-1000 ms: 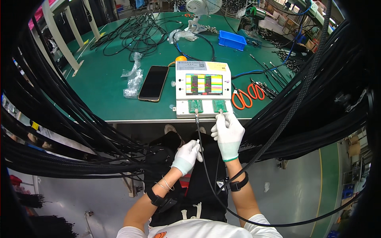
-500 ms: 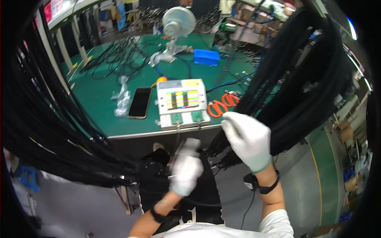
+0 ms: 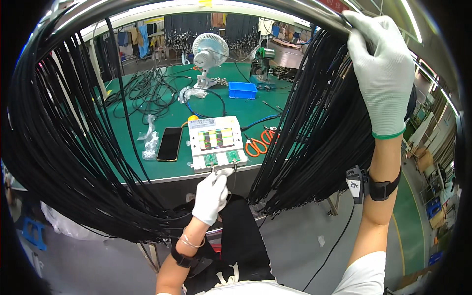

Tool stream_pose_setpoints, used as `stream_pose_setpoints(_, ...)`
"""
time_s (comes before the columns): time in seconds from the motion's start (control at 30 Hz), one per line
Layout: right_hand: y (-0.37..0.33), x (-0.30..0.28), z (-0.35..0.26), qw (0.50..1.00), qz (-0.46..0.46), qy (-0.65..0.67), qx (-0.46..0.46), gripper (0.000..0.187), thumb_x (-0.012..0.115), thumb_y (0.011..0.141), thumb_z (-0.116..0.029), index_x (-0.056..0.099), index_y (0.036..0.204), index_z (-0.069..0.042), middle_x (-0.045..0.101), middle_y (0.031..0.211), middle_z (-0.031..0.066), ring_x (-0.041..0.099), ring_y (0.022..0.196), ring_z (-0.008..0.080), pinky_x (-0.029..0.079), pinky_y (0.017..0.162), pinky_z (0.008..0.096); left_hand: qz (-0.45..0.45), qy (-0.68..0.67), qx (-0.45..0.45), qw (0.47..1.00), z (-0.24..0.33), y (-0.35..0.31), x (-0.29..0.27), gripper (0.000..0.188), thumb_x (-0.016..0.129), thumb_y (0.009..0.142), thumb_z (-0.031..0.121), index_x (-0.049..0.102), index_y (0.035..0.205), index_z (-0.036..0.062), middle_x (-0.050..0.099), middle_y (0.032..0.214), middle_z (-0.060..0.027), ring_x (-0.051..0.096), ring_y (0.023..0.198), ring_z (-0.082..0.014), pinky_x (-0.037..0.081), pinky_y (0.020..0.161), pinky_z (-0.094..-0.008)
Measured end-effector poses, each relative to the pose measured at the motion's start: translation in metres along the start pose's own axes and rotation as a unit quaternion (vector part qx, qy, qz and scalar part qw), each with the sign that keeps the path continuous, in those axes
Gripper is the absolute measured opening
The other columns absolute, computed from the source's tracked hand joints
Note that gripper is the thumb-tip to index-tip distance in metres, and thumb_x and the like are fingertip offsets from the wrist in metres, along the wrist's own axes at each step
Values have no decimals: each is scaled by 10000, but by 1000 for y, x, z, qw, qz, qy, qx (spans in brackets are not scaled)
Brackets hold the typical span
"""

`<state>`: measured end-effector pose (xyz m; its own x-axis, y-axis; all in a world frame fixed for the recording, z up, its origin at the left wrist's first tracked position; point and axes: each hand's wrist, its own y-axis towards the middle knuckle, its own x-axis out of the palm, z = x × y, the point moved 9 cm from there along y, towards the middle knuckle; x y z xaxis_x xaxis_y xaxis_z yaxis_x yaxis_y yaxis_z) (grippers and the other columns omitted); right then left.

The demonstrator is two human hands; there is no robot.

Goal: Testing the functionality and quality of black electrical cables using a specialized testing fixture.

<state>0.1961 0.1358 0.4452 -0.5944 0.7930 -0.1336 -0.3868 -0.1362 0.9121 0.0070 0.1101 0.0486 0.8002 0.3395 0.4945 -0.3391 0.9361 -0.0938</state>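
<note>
The left hand (image 3: 210, 196) is hovering at the front edge of the bench (image 3: 172, 168), its fingers bunched narrow beside the sockets of the white tester box (image 3: 222, 159); whether they are gripping a plug cannot be told. The box is sitting along that edge, its screen (image 3: 217, 139) glowing above two green circuit boards (image 3: 210, 160). The right hand (image 3: 383, 64) is resting high at the metal bar (image 3: 314, 13), thumb and fingers curling close together by the top of the hanging black cables (image 3: 319, 132); what they are holding is unclear. A phone (image 3: 169, 144) is lying left of the box, orange-handled scissors (image 3: 256, 147) right of it. Toward the back edge, a fan (image 3: 210, 50) is standing near a blue tray (image 3: 243, 94).
</note>
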Motion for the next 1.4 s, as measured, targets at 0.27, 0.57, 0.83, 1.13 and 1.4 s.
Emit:
stream_pose_setpoints(0.27,-35,45,-14,859,93,444,236,326,648,836,-14,598,1153,49,633,970,77,603,822,116,477,746,225,3,292,362,885,27,38,38,270,456,995,137,599,1166,-16,571,621,-6,473,499,-98,408,487,-262)
stream_pose_setpoints(0.57,-231,154,-124,718,-456,512,120,477,657,776,-165,579,1232,-51,610,1072,183,599,975,266,463,911,368,20,488,380,785,15,10,30,254,429,972,74,617,1085,-52,660,666,-61,583,614,-141,472,640,-275)
stream_pose_setpoints(0.83,-194,73,-60,892,-181,358,208,411,705,781,-122,633,1181,-59,658,953,126,586,870,282,487,769,387,65,178,131,973,10,17,-7,252,439,987,110,619,1048,-57,636,634,-65,536,542,-107,440,570,-253)
stream_pose_setpoints(1.13,-23,30,-21,910,101,335,225,420,671,840,-52,572,1246,-11,627,954,51,574,785,129,473,715,240,18,100,114,988,34,32,21,258,461,1004,163,601,1138,-6,560,627,-21,294,399,-21,216,376,-193)
stream_pose_setpoints(1.4,-43,64,-43,770,25,568,290,429,622,877,-81,532,1287,10,618,977,50,561,803,111,452,719,216,-32,156,84,984,31,48,38,296,465,984,181,625,1111,-34,589,601,-45,494,537,-73,391,518,-254)
